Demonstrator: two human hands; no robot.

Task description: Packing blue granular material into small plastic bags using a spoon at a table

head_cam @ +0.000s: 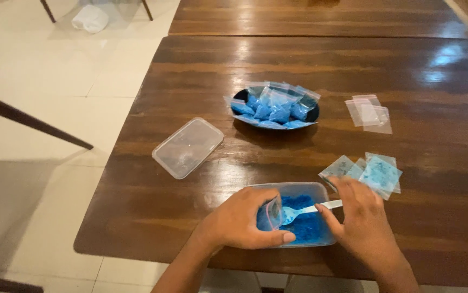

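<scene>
Baggie, small and clear, sits pinched open in the left hand over the tub of blue powder. Right of that grip, the right hand's fingers close on a white spoon poking at the bag's mouth. Powder could spill on the table if the narrow, floppy mouth folds. Beyond lie the lid and bowl.
</scene>
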